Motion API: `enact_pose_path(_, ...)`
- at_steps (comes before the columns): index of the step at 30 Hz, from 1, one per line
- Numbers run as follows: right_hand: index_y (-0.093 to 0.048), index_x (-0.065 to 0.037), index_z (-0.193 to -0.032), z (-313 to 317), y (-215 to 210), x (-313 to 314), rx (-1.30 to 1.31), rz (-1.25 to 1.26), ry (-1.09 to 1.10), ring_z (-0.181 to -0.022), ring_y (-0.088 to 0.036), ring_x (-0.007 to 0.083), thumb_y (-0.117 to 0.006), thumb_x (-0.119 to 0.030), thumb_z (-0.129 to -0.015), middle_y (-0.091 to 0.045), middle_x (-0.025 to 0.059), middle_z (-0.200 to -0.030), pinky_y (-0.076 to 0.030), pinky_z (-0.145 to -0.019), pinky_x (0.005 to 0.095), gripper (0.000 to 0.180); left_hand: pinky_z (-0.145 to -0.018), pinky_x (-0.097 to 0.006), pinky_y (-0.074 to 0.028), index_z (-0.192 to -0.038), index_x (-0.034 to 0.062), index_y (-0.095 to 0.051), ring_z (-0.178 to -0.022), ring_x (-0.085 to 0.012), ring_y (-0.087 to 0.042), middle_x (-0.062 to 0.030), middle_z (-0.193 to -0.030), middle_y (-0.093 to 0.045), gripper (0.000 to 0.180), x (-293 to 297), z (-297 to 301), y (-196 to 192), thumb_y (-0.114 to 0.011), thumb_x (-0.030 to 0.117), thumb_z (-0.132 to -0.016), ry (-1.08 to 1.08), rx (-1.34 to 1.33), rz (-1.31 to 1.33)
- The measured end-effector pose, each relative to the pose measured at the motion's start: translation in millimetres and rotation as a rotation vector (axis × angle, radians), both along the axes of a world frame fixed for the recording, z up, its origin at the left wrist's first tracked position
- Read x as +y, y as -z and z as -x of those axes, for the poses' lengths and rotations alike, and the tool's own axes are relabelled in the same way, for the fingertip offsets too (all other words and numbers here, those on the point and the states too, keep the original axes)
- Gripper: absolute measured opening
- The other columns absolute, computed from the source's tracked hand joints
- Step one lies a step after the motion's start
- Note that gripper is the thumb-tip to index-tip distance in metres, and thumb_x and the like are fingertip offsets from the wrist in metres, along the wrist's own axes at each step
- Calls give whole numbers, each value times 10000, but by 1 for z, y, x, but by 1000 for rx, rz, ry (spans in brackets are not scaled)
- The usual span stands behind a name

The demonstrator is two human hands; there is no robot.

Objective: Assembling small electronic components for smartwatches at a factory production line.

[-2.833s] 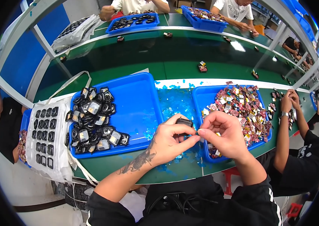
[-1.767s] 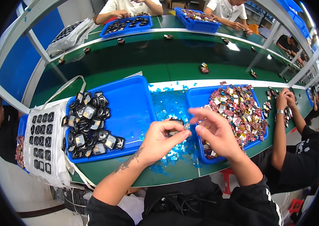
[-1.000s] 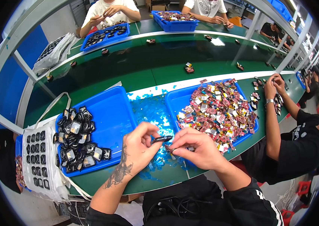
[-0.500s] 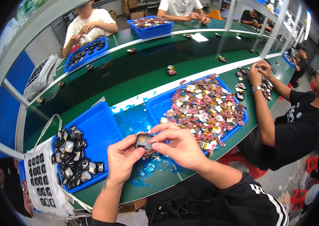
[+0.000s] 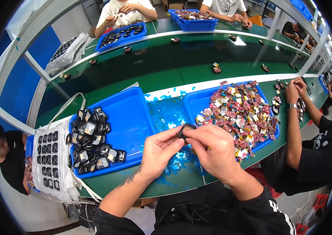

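Both my hands meet over the green bench, pinching one small black part (image 5: 184, 130) between them. My left hand (image 5: 159, 150) grips it from the left with thumb and forefinger; my right hand (image 5: 211, 150) closes on it from the right. Under the hands lies a scatter of blue film scraps (image 5: 168, 113). To the left stands a blue tray (image 5: 134, 117) with a heap of black parts (image 5: 93, 141) in its left half. To the right a second blue tray (image 5: 192, 102) holds a pile of small red, pink and silver pieces (image 5: 238, 113).
A white bag (image 5: 50, 162) filled with rows of black parts hangs at the bench's left end. A person in black (image 5: 315, 152) works close on my right. Other people sit across the bench with more blue trays (image 5: 193, 16). Another person sits at far left (image 5: 5, 154).
The view swung right and has come back left. My hands stayed together on the small black part, turning it between the fingers; the right hand now covers more of it.
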State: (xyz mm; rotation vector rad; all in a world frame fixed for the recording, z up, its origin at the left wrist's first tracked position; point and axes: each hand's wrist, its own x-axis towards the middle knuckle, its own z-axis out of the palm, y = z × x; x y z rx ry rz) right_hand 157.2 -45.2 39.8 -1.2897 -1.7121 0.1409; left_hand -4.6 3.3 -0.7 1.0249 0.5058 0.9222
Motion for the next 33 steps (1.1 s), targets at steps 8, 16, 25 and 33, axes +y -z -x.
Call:
enact_pose_path(8, -675, -12, -865, 3, -3, -1, 212, 140, -27, -567, -624, 195, -720, 10, -768, -672, 99, -764, -493, -530, 302, 109, -973, -311, -479, -1301, -81, -514, -1111, -183, -583, -148, -1249, -585, 388, -1, -1, 5, -574, -29, -921, -9, -49, -111)
enact_pose_path(16, -671, -5, -855, 3, -4, 0, 219, 206, -11, -556, -604, 198, -719, 10, -769, -666, 103, -761, -468, -514, 308, 100, -978, -309, -478, -1326, -90, -481, -1113, -188, -588, -161, -1253, -589, 410, -3, 0, 2, -564, -27, -930, 6, -22, -82)
enact_pose_path(25, -671, -5, -851, 3, -4, 1, 195, 194, -27, -575, -600, 200, -716, 11, -768, -666, 97, -765, -470, -533, 309, 96, -986, -309, -472, -1329, -92, -476, -1129, -181, -578, -170, -1258, -588, 421, -4, 0, 2, -579, -14, -929, -4, 24, -133)
enact_pose_path(33, -594, -49, -713, -5, -10, 4, -142, 63, 36, -622, -573, 236, -769, -62, -709, -579, 75, -665, -468, -576, 349, 176, -968, -299, -478, -1336, -82, -476, -1114, -166, -578, -153, -1246, -596, 415, -9, 0, 2, -568, -3, -939, -12, 94, -137)
